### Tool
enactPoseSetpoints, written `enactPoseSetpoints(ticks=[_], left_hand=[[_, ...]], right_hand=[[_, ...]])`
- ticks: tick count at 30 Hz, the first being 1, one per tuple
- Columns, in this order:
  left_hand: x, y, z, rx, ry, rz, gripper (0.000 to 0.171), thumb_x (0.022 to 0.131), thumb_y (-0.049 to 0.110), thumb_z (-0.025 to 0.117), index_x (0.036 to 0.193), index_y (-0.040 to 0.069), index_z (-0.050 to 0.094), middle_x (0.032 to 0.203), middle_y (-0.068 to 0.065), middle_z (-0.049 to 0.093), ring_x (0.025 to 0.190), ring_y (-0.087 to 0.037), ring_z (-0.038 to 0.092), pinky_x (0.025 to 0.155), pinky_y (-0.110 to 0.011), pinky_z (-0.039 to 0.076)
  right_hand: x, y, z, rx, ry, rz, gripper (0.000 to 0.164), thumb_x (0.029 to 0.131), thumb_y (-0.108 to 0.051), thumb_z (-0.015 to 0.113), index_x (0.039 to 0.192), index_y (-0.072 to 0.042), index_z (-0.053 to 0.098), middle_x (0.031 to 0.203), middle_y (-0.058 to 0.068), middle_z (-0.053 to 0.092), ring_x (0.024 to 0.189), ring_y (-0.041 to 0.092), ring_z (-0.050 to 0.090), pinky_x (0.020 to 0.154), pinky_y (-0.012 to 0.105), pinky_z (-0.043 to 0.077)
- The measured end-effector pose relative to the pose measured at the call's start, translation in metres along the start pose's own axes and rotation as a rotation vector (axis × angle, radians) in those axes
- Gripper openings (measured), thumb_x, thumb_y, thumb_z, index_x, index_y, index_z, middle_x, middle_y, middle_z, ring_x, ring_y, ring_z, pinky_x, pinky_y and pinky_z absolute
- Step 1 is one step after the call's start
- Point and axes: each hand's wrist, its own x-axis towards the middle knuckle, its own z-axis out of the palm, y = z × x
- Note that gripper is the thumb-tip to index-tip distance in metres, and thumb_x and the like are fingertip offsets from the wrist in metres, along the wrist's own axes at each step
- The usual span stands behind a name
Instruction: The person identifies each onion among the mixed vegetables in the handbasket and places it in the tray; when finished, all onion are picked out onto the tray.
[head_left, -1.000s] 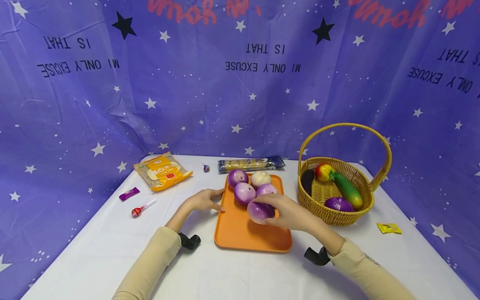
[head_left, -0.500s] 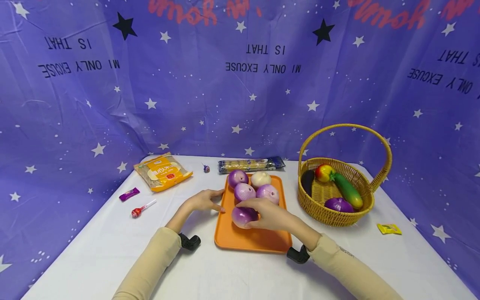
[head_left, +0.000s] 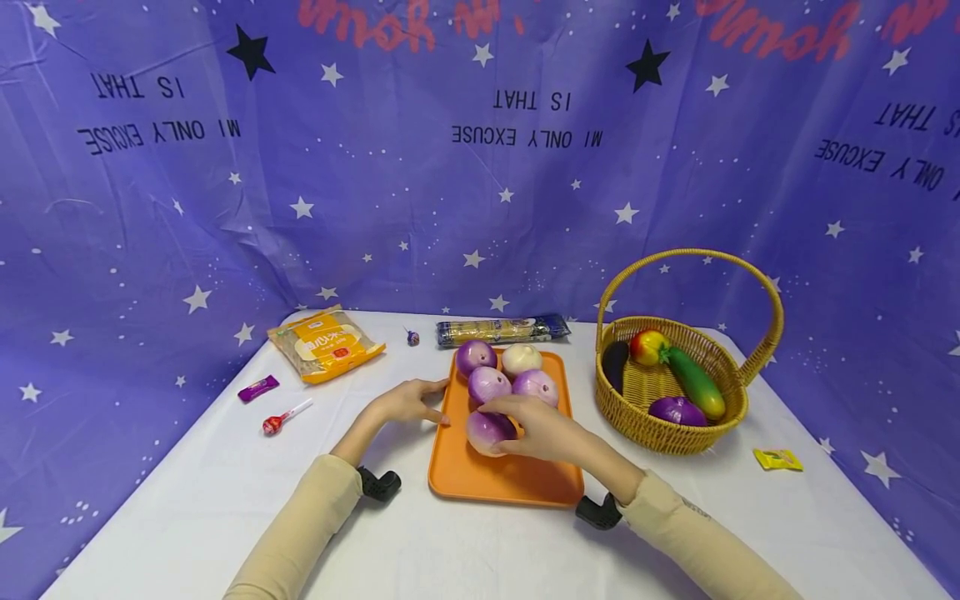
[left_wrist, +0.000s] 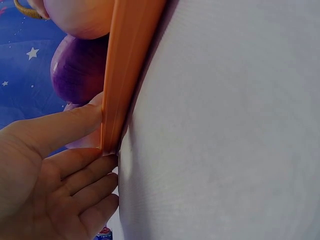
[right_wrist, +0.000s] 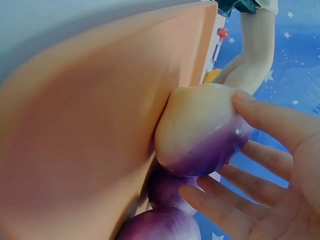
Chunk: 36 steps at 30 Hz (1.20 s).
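My right hand (head_left: 542, 429) holds a purple-and-white onion (head_left: 486, 433) low over the front half of the orange tray (head_left: 506, 483). In the right wrist view, the thumb lies against one side of this onion (right_wrist: 200, 130) and the fingers spread around the other; it appears to touch the tray. Behind it on the tray sit a dark purple onion (head_left: 476, 357), a white onion (head_left: 521, 358) and two paler purple onions, one left (head_left: 489, 386) and one right (head_left: 536, 387). My left hand (head_left: 408, 401) touches the tray's left edge with thumb and extended fingers.
A wicker basket (head_left: 645, 429) at right holds toy vegetables. A noodle packet (head_left: 498, 330) lies behind the tray. At left are a yellow food bag (head_left: 327, 344), a purple candy (head_left: 258, 388) and a red lollipop (head_left: 274, 424); a yellow candy (head_left: 778, 458) lies far right.
My right hand has carried the onion leftward over the tray, uncovering the right-hand pale onion; in the last half second it shifted only slightly. My left hand has stayed put.
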Motion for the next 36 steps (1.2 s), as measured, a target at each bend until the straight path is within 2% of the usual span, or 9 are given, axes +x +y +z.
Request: enactPoseSetpoints(ticks=[21, 29, 33, 36], left_hand=[[0.000, 0.000, 0.001, -0.021, 0.003, -0.018, 0.081, 0.080, 0.030, 0.079, 0.145, 0.002, 0.041, 0.144, -0.018, 0.045, 0.133, -0.037, 0.039, 0.110, -0.049, 0.031], [0.000, -0.002, 0.003, -0.023, 0.000, -0.007, 0.082, 0.079, 0.030, 0.080, 0.144, 0.001, 0.041, 0.143, -0.019, 0.046, 0.133, -0.038, 0.039, 0.110, -0.050, 0.031], [0.000, -0.002, 0.002, -0.026, 0.002, -0.005, 0.081, 0.079, 0.030, 0.080, 0.144, 0.000, 0.041, 0.143, -0.020, 0.046, 0.133, -0.038, 0.038, 0.110, -0.050, 0.030], [0.000, -0.001, 0.001, -0.019, 0.002, -0.005, 0.081, 0.079, 0.030, 0.080, 0.144, 0.000, 0.041, 0.143, -0.019, 0.046, 0.133, -0.037, 0.038, 0.110, -0.050, 0.030]], right_hand=[[-0.007, -0.003, -0.002, -0.020, 0.007, 0.002, 0.051, 0.084, -0.018, 0.077, 0.129, -0.003, 0.058, 0.128, 0.007, 0.061, 0.123, 0.022, 0.053, 0.103, 0.039, 0.043], [-0.024, -0.006, -0.013, -0.029, -0.001, 0.048, 0.055, 0.084, -0.024, 0.077, 0.133, -0.009, 0.057, 0.134, 0.003, 0.058, 0.127, 0.022, 0.049, 0.106, 0.041, 0.040], [-0.038, -0.005, -0.025, -0.011, 0.019, 0.072, 0.056, 0.084, -0.024, 0.077, 0.134, -0.010, 0.057, 0.135, 0.002, 0.057, 0.127, 0.022, 0.049, 0.105, 0.042, 0.041], [-0.051, -0.004, -0.038, -0.039, 0.043, 0.087, 0.057, 0.084, -0.026, 0.076, 0.134, -0.010, 0.057, 0.134, 0.004, 0.057, 0.125, 0.025, 0.051, 0.104, 0.044, 0.042]])
